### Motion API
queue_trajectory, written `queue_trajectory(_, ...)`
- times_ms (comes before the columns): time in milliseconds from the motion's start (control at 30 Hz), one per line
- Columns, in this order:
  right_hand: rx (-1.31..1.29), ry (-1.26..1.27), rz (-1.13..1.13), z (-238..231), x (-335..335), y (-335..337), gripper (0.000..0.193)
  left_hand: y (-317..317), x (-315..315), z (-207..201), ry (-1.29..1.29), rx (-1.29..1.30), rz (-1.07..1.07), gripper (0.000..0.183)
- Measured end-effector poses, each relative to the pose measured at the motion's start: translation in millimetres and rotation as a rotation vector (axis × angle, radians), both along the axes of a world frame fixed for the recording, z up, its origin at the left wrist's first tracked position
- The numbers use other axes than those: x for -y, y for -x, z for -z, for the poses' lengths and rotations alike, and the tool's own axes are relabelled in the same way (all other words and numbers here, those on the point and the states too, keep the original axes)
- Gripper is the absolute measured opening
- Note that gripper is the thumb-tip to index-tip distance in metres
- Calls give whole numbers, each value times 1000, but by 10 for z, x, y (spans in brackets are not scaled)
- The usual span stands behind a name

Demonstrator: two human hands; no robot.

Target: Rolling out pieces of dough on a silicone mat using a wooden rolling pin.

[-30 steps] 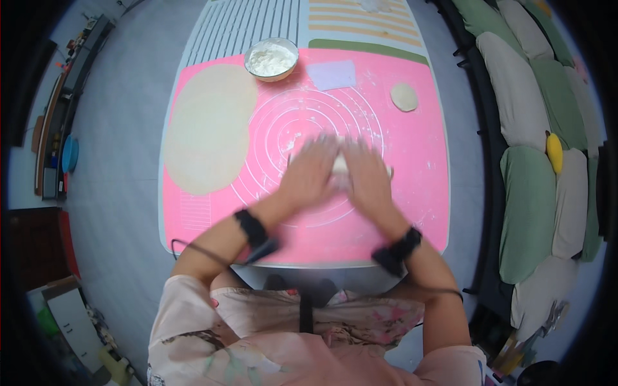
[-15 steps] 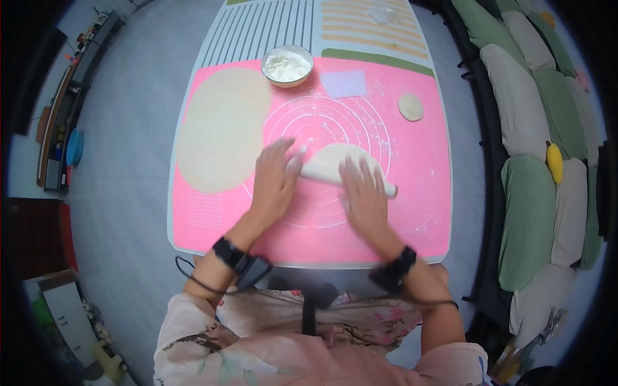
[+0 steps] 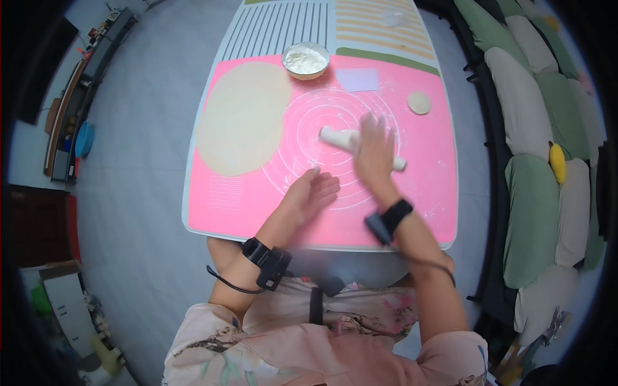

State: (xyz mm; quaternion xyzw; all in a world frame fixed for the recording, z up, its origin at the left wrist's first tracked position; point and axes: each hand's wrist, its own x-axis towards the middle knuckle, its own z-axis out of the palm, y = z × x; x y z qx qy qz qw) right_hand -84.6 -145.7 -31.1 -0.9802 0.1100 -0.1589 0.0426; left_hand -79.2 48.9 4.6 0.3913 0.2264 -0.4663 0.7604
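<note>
A white rolling pin lies slanted across the ringed middle of the pink mat. My right hand, somewhat blurred, rests flat over it with fingers stretched out. Pale dough shows at the pin beside that hand; whether it is wrapped round the pin I cannot tell. Nearer to me, my left hand is off the pin and holds nothing, its fingers extended and the thumb apart. A large thin oval dough sheet is spread at the mat's left. At the right sits a small round dough disc.
At the mat's far edge stands a glass bowl of white flour, with a pale square sheet beside it. Striped table covering extends beyond. A sofa with green and beige cushions runs along the right.
My left hand has come off the rolling pin toward me. My right hand has moved forward along with the pin, and less of the dough beneath shows. The whole view has shifted slightly.
</note>
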Motion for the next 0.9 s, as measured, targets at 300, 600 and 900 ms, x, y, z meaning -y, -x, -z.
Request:
queue_trajectory(300, 18, -334, -56, -294, -140, 1743, 51, 156, 73, -179, 59, -36, -247, 37)
queue_trajectory(600, 117, -515, 6, -190, -16, 1673, 33, 253, 239, -179, 48, 209, -26, 51)
queue_trajectory(900, -405, -1460, 54, -393, 507, 1607, 23, -529, 230, -65, -789, 2230, 918, 77)
